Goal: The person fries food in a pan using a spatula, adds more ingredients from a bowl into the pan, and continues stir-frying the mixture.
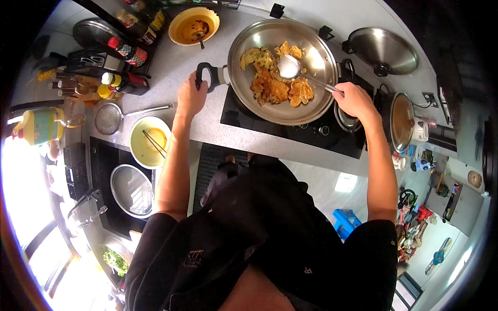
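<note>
A large steel wok stands over the black stovetop. My left hand is wrapped round its black handle on the left. In my right hand is the handle end of a metal spatula, whose head rests among the food in the wok. Several browned, egg-like pieces lie around that head, with a yellower piece at the upper left.
Left of the wok are a yellow bowl of sauce, a strainer, a pale bowl with chopsticks and sauce bottles. A sink holds a metal basin. Lids stand at the right.
</note>
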`<state>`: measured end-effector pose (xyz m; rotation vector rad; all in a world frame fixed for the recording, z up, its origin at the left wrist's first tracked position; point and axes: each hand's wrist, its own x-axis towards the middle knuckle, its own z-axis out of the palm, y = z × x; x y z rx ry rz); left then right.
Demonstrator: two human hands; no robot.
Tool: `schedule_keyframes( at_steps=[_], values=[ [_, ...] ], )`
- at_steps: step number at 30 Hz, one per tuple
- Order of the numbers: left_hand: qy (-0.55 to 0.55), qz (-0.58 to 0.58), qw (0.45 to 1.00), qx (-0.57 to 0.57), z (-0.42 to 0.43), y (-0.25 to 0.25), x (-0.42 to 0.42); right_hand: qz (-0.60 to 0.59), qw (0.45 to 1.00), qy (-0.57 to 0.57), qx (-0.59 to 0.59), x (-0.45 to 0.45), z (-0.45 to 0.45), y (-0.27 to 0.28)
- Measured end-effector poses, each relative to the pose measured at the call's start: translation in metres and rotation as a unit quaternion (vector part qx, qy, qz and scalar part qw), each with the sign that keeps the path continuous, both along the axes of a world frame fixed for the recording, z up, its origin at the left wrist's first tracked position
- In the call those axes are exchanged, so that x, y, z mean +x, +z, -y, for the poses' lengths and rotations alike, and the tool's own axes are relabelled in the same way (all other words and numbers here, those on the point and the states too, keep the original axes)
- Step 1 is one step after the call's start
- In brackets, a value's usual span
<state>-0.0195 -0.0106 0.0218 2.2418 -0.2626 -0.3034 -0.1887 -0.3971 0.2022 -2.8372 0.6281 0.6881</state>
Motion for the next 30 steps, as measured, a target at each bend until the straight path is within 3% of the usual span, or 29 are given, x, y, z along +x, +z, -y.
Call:
schedule_keyframes(
  at_steps=[4, 6, 9, 16, 26, 28, 30],
  values=[
    [-0.007, 0.007, 1.000, -0.001, -0.001, -0.003, 0.002, 0.007, 0.994, -0.009, 0.107, 0.005, 0.031, -0.056],
    [-0.010, 0.016, 1.000, 0.015, -0.002, -0.002, 0.003, 0.009, 0.972, -0.025, 0.234, 0.013, 0.033, -0.084],
    [-0.022, -0.004, 0.999, 0.029, -0.003, 0.005, 0.005, -0.015, 0.895, -0.150, 0.419, 0.020, 0.010, -0.091],
    [-0.024, 0.012, 0.998, 0.062, -0.001, 0.010, 0.003, -0.081, 0.749, -0.258, 0.605, 0.014, 0.017, -0.087],
    [-0.025, 0.003, 0.999, 0.034, -0.002, 0.005, 0.005, 0.127, 0.865, -0.225, 0.429, -0.021, 0.014, -0.046],
    [-0.024, 0.019, 0.999, 0.029, -0.003, -0.002, 0.007, 0.259, 0.946, -0.073, 0.181, -0.027, 0.002, -0.048],
    [-0.017, 0.022, 0.999, 0.020, -0.003, -0.008, 0.008, 0.288, 0.956, -0.038, -0.025, -0.032, -0.033, -0.043]
  ],
)
